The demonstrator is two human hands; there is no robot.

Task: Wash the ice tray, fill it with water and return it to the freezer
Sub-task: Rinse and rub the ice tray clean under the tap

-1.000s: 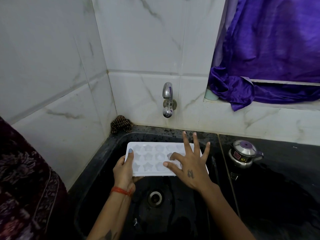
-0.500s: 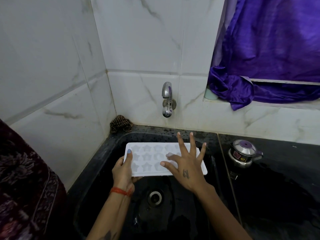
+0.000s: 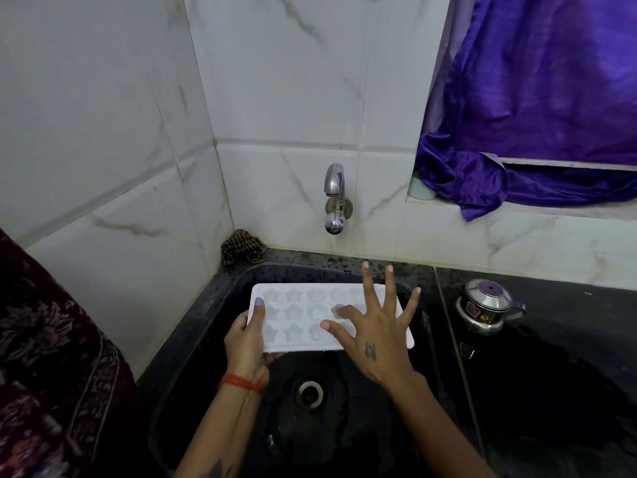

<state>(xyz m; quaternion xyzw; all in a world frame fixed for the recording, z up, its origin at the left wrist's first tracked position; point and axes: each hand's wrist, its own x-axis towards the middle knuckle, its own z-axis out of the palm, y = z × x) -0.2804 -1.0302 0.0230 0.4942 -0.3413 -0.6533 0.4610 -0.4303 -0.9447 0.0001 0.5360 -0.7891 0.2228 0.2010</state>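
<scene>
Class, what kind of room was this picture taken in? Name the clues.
Most likely a home kitchen: a black sink under a wall tap, a steel pot on the counter, white tiled walls.

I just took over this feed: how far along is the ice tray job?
Early, in the washing step. Done: the ice tray is out and held over the black sink. In hand: the left hand grips its left end while the right hand lies spread over the moulds, index finger in one. No water shows at the tap. Left: rinsing, filling, and the freezer, which is out of view.
</scene>
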